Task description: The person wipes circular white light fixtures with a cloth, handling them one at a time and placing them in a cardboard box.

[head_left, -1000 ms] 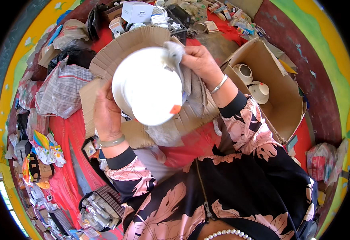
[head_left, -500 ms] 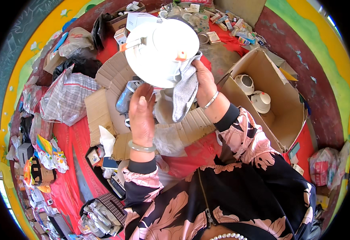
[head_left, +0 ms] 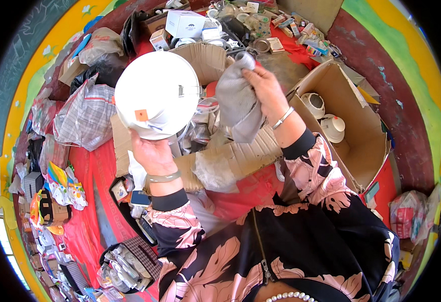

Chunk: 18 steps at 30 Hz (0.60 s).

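Looks like partway through to me: two white fittings, a dark-mouthed one [head_left: 313, 104] and a red-marked one [head_left: 333, 128], sit in the box [head_left: 364, 121] on the right, and a bigger white piece [head_left: 155, 90] is up in the air, so that one isn't put down yet. I can't tell if those two are finished or just parked there. The open carton [head_left: 245, 151] in the middle has a jumble of stuff [head_left: 200, 128] in it, so I'd guess there's plenty left, but it's too cluttered to count. As for the hands, the left hand [head_left: 152, 153] holds the white piece by its near edge, over the carton's left side, orange sticker facing up; most of its fingers are hidden underneath, so no idea how tight the grip is. The right hand [head_left: 266, 89] has a grey cloth [head_left: 235, 103] pinched near the top, hanging over the carton and apart from the piece, so no wiping at this instant. Both forearms reach forward, left wrist under the piece, right arm angled in toward the middle.
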Available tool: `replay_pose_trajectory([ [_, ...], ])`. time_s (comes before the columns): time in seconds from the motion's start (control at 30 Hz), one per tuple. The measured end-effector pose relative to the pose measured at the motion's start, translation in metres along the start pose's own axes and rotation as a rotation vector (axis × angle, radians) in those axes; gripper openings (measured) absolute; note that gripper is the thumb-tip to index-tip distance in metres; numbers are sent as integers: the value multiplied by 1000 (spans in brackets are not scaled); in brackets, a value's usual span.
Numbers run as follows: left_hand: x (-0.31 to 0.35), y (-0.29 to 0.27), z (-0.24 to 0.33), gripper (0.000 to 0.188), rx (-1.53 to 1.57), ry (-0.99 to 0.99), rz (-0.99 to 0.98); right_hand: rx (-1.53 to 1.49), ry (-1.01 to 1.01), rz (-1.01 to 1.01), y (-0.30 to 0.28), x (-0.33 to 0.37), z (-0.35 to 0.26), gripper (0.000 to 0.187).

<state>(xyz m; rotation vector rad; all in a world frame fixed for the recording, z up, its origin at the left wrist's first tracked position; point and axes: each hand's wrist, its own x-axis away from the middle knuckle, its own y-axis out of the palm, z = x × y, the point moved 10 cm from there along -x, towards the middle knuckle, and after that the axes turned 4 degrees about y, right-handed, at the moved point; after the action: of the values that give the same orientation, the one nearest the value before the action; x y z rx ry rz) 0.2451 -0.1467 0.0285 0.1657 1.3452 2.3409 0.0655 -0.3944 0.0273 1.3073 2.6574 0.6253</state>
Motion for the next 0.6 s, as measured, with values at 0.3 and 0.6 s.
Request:
replay_pose_trajectory([
  [0.3,3,8,21,53,-130,183,-13,389,74,-221,45,24,14,26],
  [0.6,7,16,10,57,-341,193,-164,206,161,-230,49,29,45,25],
])
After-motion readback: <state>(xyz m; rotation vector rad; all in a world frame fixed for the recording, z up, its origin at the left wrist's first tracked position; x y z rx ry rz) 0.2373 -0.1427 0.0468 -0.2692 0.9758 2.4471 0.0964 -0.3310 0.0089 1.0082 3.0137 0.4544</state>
